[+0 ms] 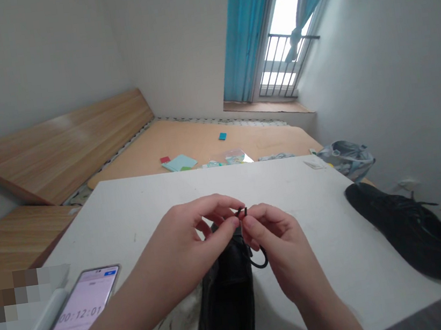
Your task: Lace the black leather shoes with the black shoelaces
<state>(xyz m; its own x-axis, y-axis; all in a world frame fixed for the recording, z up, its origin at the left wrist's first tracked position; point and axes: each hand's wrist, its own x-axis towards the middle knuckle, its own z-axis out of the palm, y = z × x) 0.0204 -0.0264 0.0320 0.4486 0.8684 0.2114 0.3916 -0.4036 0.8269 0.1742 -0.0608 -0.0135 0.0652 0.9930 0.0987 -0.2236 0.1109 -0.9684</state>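
Observation:
A black shoe (231,293) stands on the white table in front of me, its opening toward me and its toe hidden behind my hands. Above it, my left hand (208,226) pinches one end of a black shoelace (263,263) between thumb and forefinger. My right hand (269,229) pinches the lace close beside it, fingertips almost touching the left ones. Two short dark lace ends poke up from the fingertips, and a loop hangs below my right hand. A second black shoe (413,229), its lace showing, lies at the table's right edge.
On the left of the white table (129,209) lies a phone (77,313) displaying a timer, partly behind my left forearm. Beyond the table are a light blue packet (179,163), a small blue item (222,136) and a plastic bag (347,156).

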